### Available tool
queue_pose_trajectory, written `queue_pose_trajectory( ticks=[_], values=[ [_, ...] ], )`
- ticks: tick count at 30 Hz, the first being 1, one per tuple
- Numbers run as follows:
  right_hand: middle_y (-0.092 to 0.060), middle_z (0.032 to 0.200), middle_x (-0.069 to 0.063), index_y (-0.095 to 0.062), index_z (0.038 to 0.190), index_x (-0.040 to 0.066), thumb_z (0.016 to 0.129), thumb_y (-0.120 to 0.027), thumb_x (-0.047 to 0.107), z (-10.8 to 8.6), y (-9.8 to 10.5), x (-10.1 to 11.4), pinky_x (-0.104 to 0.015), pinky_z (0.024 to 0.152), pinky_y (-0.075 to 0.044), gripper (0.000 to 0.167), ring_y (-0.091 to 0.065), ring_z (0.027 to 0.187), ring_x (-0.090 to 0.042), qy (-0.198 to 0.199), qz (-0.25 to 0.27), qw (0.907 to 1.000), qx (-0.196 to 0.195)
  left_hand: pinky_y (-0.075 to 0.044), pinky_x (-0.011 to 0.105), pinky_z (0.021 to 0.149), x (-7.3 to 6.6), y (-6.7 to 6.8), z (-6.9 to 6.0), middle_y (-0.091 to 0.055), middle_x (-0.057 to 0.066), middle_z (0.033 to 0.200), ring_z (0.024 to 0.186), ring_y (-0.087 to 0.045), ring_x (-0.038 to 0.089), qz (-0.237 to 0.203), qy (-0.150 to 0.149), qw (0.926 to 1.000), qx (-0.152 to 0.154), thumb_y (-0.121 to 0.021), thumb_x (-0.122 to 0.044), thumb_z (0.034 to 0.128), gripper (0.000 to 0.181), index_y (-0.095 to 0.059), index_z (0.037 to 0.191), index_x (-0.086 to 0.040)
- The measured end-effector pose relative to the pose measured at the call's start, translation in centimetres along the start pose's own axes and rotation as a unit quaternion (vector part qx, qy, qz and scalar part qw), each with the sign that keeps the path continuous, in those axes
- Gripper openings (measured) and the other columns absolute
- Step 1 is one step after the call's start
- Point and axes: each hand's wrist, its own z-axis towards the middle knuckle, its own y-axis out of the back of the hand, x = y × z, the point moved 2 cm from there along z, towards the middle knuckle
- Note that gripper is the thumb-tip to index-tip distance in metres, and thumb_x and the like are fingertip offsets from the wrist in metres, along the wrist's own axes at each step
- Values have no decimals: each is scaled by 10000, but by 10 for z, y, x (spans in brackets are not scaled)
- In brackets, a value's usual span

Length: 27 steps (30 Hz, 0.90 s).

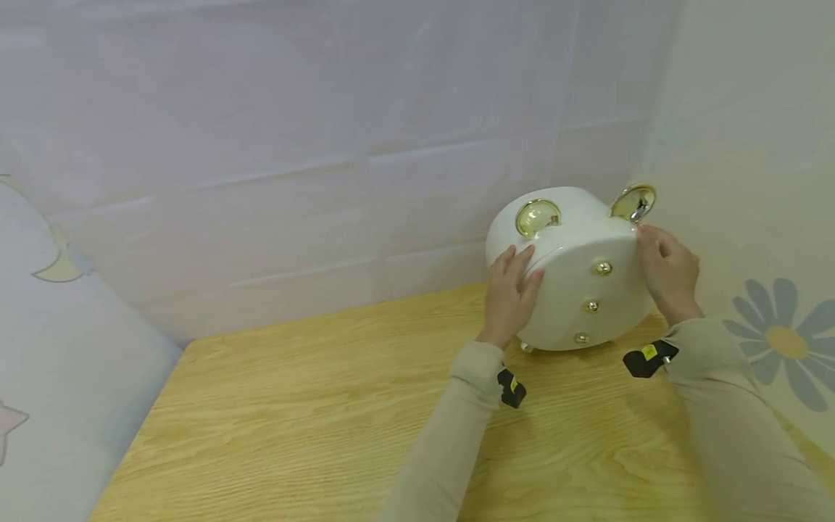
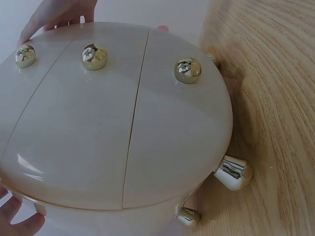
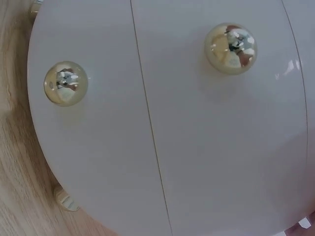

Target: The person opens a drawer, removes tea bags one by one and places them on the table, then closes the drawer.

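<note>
Head view: three-drawer box point(image 1: 559, 308) is seen closed, nothing left ajar; touched by spread left hand point(image 1: 512, 299) and right hand point(image 1: 673, 272), its grip unclear.

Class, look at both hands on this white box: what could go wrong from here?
1. The white box looks smooth and glossy, so the fingers of the left hand, spread on its edge, might slip.
2. The right hand is at the base of a gold ear; pulling there could strain it.
3. Its small metallic feet might skid if pushed unevenly.
</note>
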Motion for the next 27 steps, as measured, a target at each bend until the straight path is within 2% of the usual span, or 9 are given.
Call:
queue_pose_trajectory(
  ticks=[4,8,9,11,14,17,21,24,27],
  values=[
    [-451,1333,-167,-490,1305,94,928,-350,463,-5,-4,2,-538,989,-312,546,-383,1209,-365,148,49,9999,62,-354,406,992,4,5,-2,-382,98,1386,1263,-360,231,-49,-27,9999,-107,-488,-320,937,403,-479,1319,-191],
    [-399,1358,-180,-463,1333,158,924,-317,517,-9,-7,2,-704,943,-148,564,-263,1238,-402,21,158,9994,323,-357,416,989,7,10,-4,-378,98,1389,1259,-366,237,-104,-16,9998,-157,-487,-320,939,404,-477,1320,-189],
    [-372,1386,-175,-459,1337,172,922,-317,525,-11,-7,2,-726,928,-94,563,-213,1249,-409,5,205,9991,367,-360,421,985,8,11,-5,-376,96,1390,1257,-369,239,-130,-5,9998,-169,-485,-321,940,404,-476,1321,-190],
    [-319,1429,-164,-447,1347,184,924,-320,519,-13,-9,1,-735,928,-59,554,-150,1298,-388,23,354,9983,467,-369,430,976,9,13,-6,-372,93,1392,1252,-376,245,-136,17,9997,-192,-479,-325,942,405,-473,1324,-192],
    [-312,1437,-148,-452,1342,150,934,-330,484,-15,-13,2,-654,987,-172,541,-173,1324,-321,195,542,9972,480,-372,442,971,11,17,-8,-370,92,1394,1246,-384,253,-169,44,9996,-239,-476,-324,943,406,-472,1326,-188],
    [-398,1398,-86,-485,1318,123,943,-350,448,-17,-17,3,-456,986,-354,514,-332,1272,-189,370,630,9968,325,-366,441,976,13,21,-10,-374,94,1392,1243,-388,258,-157,41,9994,-295,-474,-323,943,405,-474,1324,-184],
    [-477,1340,58,-530,1290,162,948,-370,433,-21,-23,3,-261,915,-408,465,-439,1126,-58,504,661,9964,178,-361,436,982,17,26,-12,-386,103,1383,1240,-394,264,-179,-7,9991,-392,-479,-318,941,403,-483,1315,-170],
    [-494,1311,119,-551,1273,211,945,-377,448,-24,-26,4,-237,882,-421,441,-454,1077,-24,547,713,9959,143,-367,436,979,20,29,-14,-397,113,1373,1235,-398,268,-182,-74,9986,-481,-488,-304,938,397,-492,1306,-154],
    [-521,1281,111,-571,1252,245,940,-386,462,-26,-30,4,-228,844,-446,422,-484,1025,-30,565,718,9958,57,-369,449,974,22,32,-16,-398,124,1369,1234,-395,278,-230,-152,9980,-562,-496,-289,936,393,-495,1301,-141]
  ],
)
